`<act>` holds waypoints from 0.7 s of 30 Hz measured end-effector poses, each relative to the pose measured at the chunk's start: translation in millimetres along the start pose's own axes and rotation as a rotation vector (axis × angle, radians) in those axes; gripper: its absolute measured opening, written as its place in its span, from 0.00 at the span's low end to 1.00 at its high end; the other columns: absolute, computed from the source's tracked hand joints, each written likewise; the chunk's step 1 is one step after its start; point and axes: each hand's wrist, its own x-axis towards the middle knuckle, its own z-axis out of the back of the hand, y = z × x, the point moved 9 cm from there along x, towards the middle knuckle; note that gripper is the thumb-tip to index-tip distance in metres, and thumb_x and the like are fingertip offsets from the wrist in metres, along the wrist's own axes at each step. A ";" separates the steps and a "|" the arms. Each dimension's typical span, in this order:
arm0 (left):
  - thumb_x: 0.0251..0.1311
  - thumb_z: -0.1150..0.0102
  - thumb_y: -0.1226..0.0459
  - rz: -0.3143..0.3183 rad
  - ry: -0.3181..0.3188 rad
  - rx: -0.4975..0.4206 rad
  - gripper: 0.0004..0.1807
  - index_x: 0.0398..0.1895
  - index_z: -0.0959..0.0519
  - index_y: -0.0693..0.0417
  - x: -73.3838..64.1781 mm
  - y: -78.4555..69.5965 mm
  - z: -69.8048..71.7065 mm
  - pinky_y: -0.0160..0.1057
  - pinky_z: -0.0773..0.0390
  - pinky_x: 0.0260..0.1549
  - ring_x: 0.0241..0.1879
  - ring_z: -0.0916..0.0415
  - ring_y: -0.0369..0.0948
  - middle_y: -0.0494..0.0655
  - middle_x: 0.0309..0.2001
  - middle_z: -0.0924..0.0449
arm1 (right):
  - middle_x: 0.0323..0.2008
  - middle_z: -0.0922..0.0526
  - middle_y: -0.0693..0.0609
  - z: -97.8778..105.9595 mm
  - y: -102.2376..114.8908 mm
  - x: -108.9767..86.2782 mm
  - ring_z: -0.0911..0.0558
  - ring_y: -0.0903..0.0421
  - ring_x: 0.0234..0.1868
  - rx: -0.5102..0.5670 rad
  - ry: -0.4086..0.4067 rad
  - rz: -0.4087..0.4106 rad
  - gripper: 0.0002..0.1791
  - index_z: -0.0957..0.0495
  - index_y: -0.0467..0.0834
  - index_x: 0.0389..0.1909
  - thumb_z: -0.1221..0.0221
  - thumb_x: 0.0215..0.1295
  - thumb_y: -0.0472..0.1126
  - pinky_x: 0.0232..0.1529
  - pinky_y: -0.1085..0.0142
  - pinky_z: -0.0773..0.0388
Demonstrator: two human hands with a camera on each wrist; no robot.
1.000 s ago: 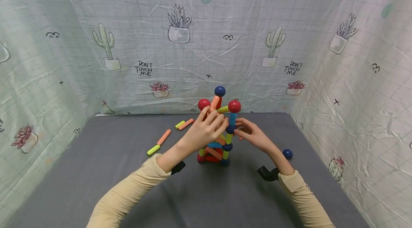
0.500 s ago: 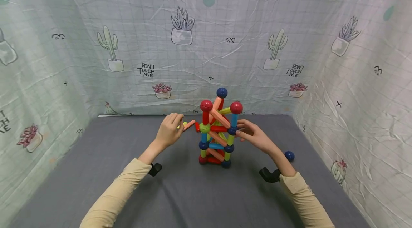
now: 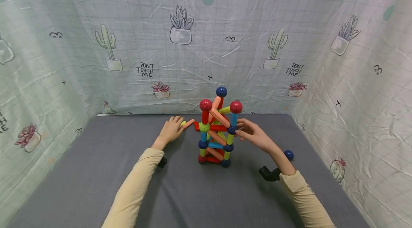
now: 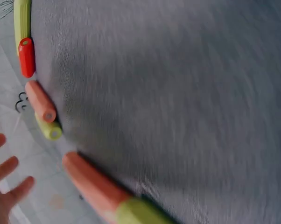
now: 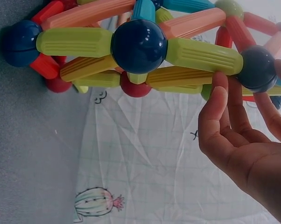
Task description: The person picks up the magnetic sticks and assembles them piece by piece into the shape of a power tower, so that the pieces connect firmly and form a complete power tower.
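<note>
A tower of coloured magnetic sticks and balls (image 3: 217,137) stands upright at the middle of the table. My right hand (image 3: 255,136) pinches a dark blue ball (image 5: 256,69) partway up its right side, thumb on one side and fingers on the other. To the left of the tower, my left hand (image 3: 171,129) is low over the table beside loose sticks. In the left wrist view its fingers (image 4: 20,190) are spread with nothing between them. An orange stick (image 4: 91,179) and a lime stick (image 4: 136,212) lie end to end there; the hand hides them in the head view.
Farther back lie another orange stick (image 3: 189,124) and lime stick (image 3: 183,123), with a red stick (image 3: 196,126) close to the tower. A loose blue ball (image 3: 288,155) rests on the right of the grey table (image 3: 206,199). A patterned curtain (image 3: 206,63) rises behind.
My left hand has left the tower, moved left, and then come down towards the loose sticks, its fingers spreading. My right hand stays at the tower's right side.
</note>
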 end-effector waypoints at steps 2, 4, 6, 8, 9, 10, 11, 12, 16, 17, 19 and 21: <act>0.61 0.52 0.60 0.054 0.111 -0.008 0.22 0.58 0.33 0.58 0.4 2.3 -14.3 0.56 0.33 0.48 0.54 0.36 0.53 0.55 0.56 0.31 | 0.51 0.29 0.34 0.4 0.0 -0.4 0.22 0.48 0.45 -0.003 -0.002 -0.001 0.21 0.38 0.38 0.57 0.50 0.65 0.41 0.39 0.66 0.24; 0.63 0.55 0.58 0.105 0.212 -0.007 0.25 0.62 0.37 0.57 -1.6 4.6 -26.7 0.58 0.36 0.50 0.58 0.39 0.53 0.53 0.60 0.35 | 0.51 0.29 0.34 0.3 -0.3 -0.6 0.22 0.47 0.46 -0.006 0.001 -0.002 0.21 0.38 0.38 0.57 0.50 0.65 0.41 0.39 0.66 0.24; 0.64 0.57 0.56 0.148 0.291 0.004 0.27 0.65 0.41 0.56 -4.9 6.8 -36.2 0.59 0.38 0.52 0.60 0.42 0.53 0.52 0.63 0.38 | 0.52 0.29 0.34 -0.2 -0.5 -0.6 0.23 0.45 0.46 -0.009 0.007 -0.001 0.21 0.38 0.38 0.57 0.51 0.65 0.41 0.39 0.66 0.24; 0.64 0.57 0.56 0.176 0.327 0.013 0.28 0.65 0.42 0.56 -8.3 8.4 -40.4 0.60 0.39 0.52 0.60 0.43 0.54 0.52 0.64 0.39 | 0.52 0.29 0.34 -1.1 -0.7 -0.1 0.23 0.44 0.47 -0.009 0.013 0.000 0.21 0.38 0.39 0.57 0.51 0.65 0.41 0.39 0.65 0.24; 0.64 0.57 0.56 0.173 0.324 0.030 0.27 0.65 0.41 0.56 -9.0 8.2 -40.7 0.60 0.38 0.51 0.58 0.42 0.54 0.52 0.63 0.38 | 0.52 0.29 0.34 -1.4 -0.8 0.1 0.23 0.44 0.47 -0.008 0.015 0.001 0.21 0.38 0.39 0.57 0.51 0.65 0.41 0.39 0.65 0.24; 0.64 0.56 0.56 0.169 0.318 0.046 0.27 0.64 0.40 0.56 -9.6 8.0 -40.2 0.59 0.37 0.51 0.57 0.41 0.54 0.53 0.62 0.36 | 0.52 0.29 0.34 -1.6 -0.9 0.1 0.23 0.44 0.47 -0.008 0.017 0.004 0.21 0.38 0.39 0.57 0.51 0.65 0.41 0.39 0.65 0.24; 0.64 0.56 0.56 0.160 0.303 0.066 0.26 0.62 0.38 0.57 -9.7 7.3 -39.0 0.58 0.36 0.49 0.56 0.40 0.54 0.53 0.59 0.35 | 0.52 0.29 0.34 -1.7 -0.4 0.1 0.23 0.44 0.47 -0.007 0.018 0.006 0.21 0.38 0.39 0.57 0.51 0.65 0.41 0.39 0.65 0.24; 0.63 0.55 0.56 0.147 0.282 0.088 0.24 0.60 0.36 0.58 -9.6 6.2 -37.0 0.57 0.34 0.48 0.53 0.38 0.54 0.54 0.57 0.32 | 0.52 0.29 0.34 -1.7 -0.2 0.0 0.23 0.45 0.47 -0.006 0.017 0.006 0.21 0.38 0.39 0.57 0.51 0.65 0.41 0.39 0.65 0.24; 0.59 0.48 0.61 0.095 0.189 0.170 0.16 0.47 0.27 0.61 -9.8 2.2 -25.8 0.52 0.27 0.39 0.42 0.31 0.54 0.58 0.43 0.28 | 0.52 0.29 0.34 -1.4 0.9 -0.8 0.22 0.48 0.46 -0.010 0.014 0.007 0.21 0.38 0.38 0.57 0.51 0.65 0.41 0.39 0.65 0.24; 0.58 0.47 0.63 0.085 0.178 0.183 0.14 0.45 0.27 0.62 -10.5 1.8 -23.7 0.52 0.27 0.37 0.40 0.31 0.55 0.58 0.41 0.28 | 0.52 0.29 0.34 -1.4 1.4 -0.9 0.22 0.48 0.46 -0.011 0.013 0.006 0.21 0.38 0.39 0.57 0.51 0.65 0.41 0.39 0.65 0.24; 0.55 0.45 0.69 0.071 0.168 0.192 0.11 0.42 0.26 0.63 -12.1 2.2 -21.1 0.52 0.26 0.35 0.39 0.30 0.55 0.59 0.40 0.28 | 0.52 0.29 0.34 -1.3 1.6 -1.1 0.22 0.48 0.46 -0.011 0.013 0.006 0.21 0.38 0.39 0.57 0.51 0.65 0.41 0.39 0.65 0.24; 0.53 0.46 0.74 0.075 0.175 0.178 0.11 0.42 0.25 0.64 -14.1 3.0 -20.5 0.53 0.27 0.35 0.40 0.30 0.56 0.61 0.41 0.29 | 0.52 0.29 0.34 -1.3 2.3 -1.5 0.22 0.46 0.46 -0.010 0.014 0.006 0.21 0.38 0.38 0.57 0.50 0.65 0.41 0.39 0.65 0.24</act>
